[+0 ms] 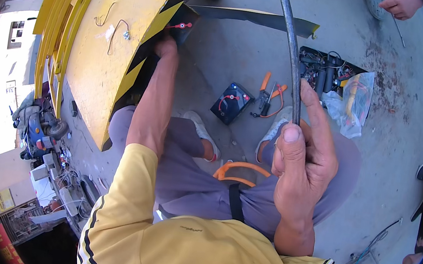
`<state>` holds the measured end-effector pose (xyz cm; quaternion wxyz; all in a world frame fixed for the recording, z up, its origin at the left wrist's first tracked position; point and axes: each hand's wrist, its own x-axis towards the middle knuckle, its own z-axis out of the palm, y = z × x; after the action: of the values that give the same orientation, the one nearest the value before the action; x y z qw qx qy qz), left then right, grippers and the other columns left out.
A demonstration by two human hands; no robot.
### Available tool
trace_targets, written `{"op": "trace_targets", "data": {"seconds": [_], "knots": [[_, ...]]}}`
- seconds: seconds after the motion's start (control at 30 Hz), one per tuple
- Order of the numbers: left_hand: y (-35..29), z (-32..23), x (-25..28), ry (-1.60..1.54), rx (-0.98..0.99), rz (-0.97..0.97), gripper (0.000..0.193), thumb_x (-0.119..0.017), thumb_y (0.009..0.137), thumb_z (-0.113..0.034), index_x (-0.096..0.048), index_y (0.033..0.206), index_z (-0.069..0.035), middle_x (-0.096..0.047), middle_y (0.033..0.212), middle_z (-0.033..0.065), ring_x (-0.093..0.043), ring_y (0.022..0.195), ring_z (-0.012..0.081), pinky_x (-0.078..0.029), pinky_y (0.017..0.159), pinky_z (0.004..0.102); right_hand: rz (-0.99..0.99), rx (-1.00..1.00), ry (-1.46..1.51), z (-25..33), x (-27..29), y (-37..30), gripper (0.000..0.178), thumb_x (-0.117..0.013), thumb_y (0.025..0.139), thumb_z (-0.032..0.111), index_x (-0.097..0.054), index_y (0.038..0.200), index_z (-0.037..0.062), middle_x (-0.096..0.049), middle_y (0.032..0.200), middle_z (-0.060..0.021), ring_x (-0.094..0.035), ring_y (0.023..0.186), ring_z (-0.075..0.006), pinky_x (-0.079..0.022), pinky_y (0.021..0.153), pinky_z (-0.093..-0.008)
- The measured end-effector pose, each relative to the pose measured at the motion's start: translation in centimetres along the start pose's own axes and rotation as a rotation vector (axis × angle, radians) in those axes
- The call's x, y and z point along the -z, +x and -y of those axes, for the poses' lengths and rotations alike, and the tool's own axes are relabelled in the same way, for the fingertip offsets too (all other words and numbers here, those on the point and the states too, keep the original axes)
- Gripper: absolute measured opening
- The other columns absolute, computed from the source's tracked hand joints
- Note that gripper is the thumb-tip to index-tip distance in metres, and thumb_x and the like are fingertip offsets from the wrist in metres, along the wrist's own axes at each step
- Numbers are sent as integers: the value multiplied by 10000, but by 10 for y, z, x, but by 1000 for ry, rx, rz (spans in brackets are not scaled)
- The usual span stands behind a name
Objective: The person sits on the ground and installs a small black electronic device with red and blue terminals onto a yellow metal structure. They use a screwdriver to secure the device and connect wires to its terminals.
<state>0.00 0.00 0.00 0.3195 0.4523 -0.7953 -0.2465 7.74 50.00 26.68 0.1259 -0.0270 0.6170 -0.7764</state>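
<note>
My right hand [306, 167] is closed, thumb and fingers pinching the lower end of a long dark metal rod [291, 31] that rises out of view at the top. My left hand [167, 47] reaches under the striped edge of a yellow metal body [121, 31]; its fingers are hidden inside. Right beside it shows a dark battery [186, 29] with a red lead [181, 25]. On the floor between my feet sits a black battery [230, 114] with red terminal caps and a short red lead. Orange-handled pliers [265, 90] lie next to it.
A dark tray [359, 70] of wires and parts and a clear plastic bag [356, 118] lie to the right. Another person's hand [402, 5] holds a thin rod at the far right. An orange frame [241, 166] is below me. Scrap and a scooter [37, 129] stand left.
</note>
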Motion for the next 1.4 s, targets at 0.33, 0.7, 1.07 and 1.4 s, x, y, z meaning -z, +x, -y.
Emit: {"op": "trace_targets", "data": {"seconds": [0.33, 0.7, 1.07, 1.4], "knots": [[31, -18, -27, 169, -42, 72, 721, -612, 989, -495, -441, 1535, -58, -516, 1540, 183, -496, 1407, 306, -380, 1163, 385, -28, -7, -21, -10, 7, 12, 530, -579, 1066, 144, -445, 1539, -55, -469, 678, 46, -349, 536, -6, -261, 484, -203], [-38, -47, 10, 105, -55, 160, 566, -677, 1007, -279, -502, 1461, 10, -581, 1464, 222, -617, 1290, 308, -469, 1077, 379, 29, 8, 113, -12, -30, 38, 482, -589, 1078, 164, -499, 1530, 25, -423, 647, 74, -313, 523, -4, -249, 457, -209], [-73, -57, 70, -826, 466, 123, 300, -630, 1014, -108, -562, 1284, 4, -625, 1285, 131, -682, 1058, 245, -611, 777, 385, -74, 209, 229, -2, -42, 14, 473, -589, 1068, 136, -487, 1507, -8, -483, 662, 48, -367, 516, -6, -293, 436, -205], [-56, -14, 31, -902, 418, -170, 153, -533, 1038, -117, -674, 1067, -63, -685, 800, 33, -604, 634, 147, -413, 505, 292, -666, 392, 13, -3, 91, -70, 453, -498, 1096, 141, -444, 1513, -26, -356, 701, 47, -289, 505, -21, -250, 434, -214]]}}
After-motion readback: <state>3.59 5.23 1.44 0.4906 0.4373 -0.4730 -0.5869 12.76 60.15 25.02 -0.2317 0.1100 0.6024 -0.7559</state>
